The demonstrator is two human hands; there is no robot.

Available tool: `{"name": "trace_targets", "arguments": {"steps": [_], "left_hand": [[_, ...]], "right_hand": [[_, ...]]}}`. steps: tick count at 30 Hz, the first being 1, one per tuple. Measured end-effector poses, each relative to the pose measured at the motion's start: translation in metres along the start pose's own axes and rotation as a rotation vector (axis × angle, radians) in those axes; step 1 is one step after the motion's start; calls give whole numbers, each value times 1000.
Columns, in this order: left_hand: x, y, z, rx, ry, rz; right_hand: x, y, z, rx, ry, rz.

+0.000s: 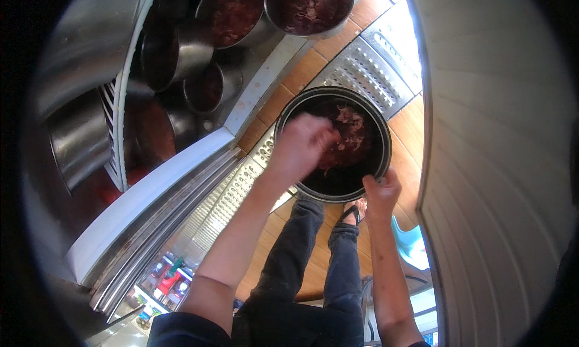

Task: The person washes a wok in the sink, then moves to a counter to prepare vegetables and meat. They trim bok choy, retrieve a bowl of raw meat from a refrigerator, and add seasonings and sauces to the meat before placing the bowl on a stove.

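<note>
A large round metal pot [334,197] with dark liquid and pieces of what looks like raw red meat [352,130] is held out before me. My right hand [383,188] grips its rim at the near right, thumb over the edge. Over the left part of the opening is my left hand [307,136], blurred, its fingers bent down at the meat; whether they pinch a piece I cannot tell.
An open refrigerator or freezer at left has a white sill [154,197], a white wire rack [120,121] and several steel pots, some with meat. Its pale door [488,121] stands at right. A perforated metal floor grate [366,75] lies beyond the pot; a light-blue plastic item [411,245] is at right.
</note>
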State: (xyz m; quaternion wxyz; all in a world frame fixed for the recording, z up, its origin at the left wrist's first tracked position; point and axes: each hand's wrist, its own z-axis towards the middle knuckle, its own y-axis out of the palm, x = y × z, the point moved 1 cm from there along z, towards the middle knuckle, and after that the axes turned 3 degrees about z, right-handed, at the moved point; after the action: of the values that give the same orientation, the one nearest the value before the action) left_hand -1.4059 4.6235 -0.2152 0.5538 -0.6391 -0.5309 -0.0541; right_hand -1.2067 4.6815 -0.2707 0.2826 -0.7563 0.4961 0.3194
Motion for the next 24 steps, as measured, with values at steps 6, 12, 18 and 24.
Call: {"name": "trace_targets", "arguments": {"steps": [6, 12, 18, 24], "left_hand": [[-25, 23, 13, 161, -103, -21], [-20, -21, 113, 503, -512, -1332], [-50, -11, 169, 678, -605, -1603], [-20, -40, 155, 672, -568, -1414]], "right_hand": [[-5, 2, 0, -2, 39, 74], [0, 3, -4, -11, 40, 74], [-8, 4, -14, 6, 134, 192], [-5, -6, -20, 2, 123, 60]]}}
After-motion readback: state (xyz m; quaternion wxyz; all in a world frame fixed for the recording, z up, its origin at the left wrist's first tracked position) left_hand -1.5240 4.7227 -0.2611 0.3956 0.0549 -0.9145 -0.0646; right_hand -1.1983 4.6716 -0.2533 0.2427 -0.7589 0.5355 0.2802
